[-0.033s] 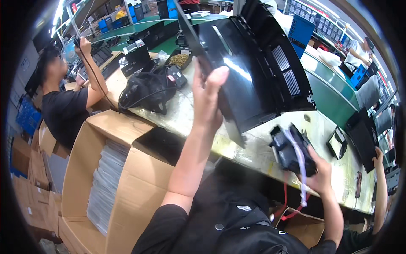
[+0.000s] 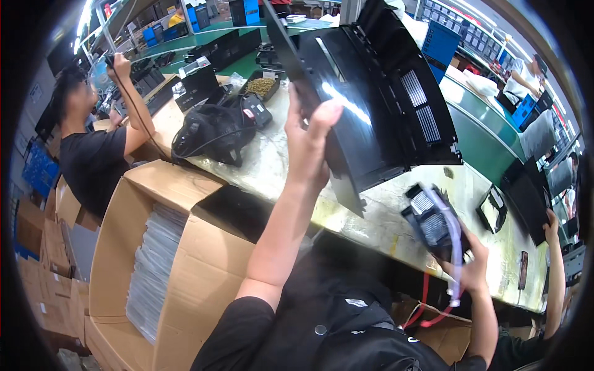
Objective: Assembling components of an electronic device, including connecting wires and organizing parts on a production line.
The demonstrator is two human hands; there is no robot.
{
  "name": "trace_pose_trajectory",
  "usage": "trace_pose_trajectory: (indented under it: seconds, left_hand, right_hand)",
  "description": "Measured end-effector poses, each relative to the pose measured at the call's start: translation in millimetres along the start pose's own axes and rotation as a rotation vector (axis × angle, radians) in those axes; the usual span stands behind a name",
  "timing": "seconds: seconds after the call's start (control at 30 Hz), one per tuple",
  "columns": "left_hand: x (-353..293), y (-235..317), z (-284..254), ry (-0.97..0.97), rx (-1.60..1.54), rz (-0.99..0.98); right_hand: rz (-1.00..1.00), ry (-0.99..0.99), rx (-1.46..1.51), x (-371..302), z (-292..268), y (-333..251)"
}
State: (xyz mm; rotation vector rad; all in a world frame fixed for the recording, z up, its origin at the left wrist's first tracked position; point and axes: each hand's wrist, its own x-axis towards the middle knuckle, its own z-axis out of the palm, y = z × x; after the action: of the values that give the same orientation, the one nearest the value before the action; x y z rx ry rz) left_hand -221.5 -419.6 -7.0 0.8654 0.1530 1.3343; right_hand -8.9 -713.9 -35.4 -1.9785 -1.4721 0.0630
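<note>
My left hand (image 2: pixel 307 148) is closed on the edge of a large black casing (image 2: pixel 365 123), held tilted above the table. The casing has a glossy flat side and pale vent slots at its right part. Lower right, my right hand (image 2: pixel 473 266) grips a small black vented part (image 2: pixel 433 216), slightly blurred. A pale purple strap (image 2: pixel 455 247) hangs across that part, and a red strap (image 2: pixel 425 297) dangles below it. What my fingers do behind both pieces is partly hidden.
A worktable (image 2: pixel 346 219) carries a black mesh bag (image 2: pixel 213 133), a tray of brass-coloured screws (image 2: pixel 261 85) and a small black frame (image 2: pixel 493 209). An open carton (image 2: pixel 210 272) holds plastic sleeves. Another person's hand (image 2: pixel 550 227) holds a black panel (image 2: pixel 525 196); a co-worker (image 2: pixel 93 148) sits left.
My left hand and the casing have shifted slightly right. The small vented part has turned and moved a little right in my right hand, showing more of its slotted face; its straps have swung.
</note>
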Motion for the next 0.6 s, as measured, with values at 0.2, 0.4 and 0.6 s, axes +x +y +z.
trace_pose_trajectory:
  seconds: [0.2, 0.4, 0.6]
  left_hand:
    - [-21, -50, 1, -0.056, -0.025, -0.181]
    - [-62, -99, -19, 0.119, 0.026, -0.48]
    - [-64, -94, -14, 0.075, 0.272, -0.689]
  right_hand:
    - [0.495, 0.407, 0.991, -101, -24, 49]
    - [0.35, 0.681, 1.619, -118, -7, 40]
    - [0.507, 0.569, 1.796, -142, 40, 64]
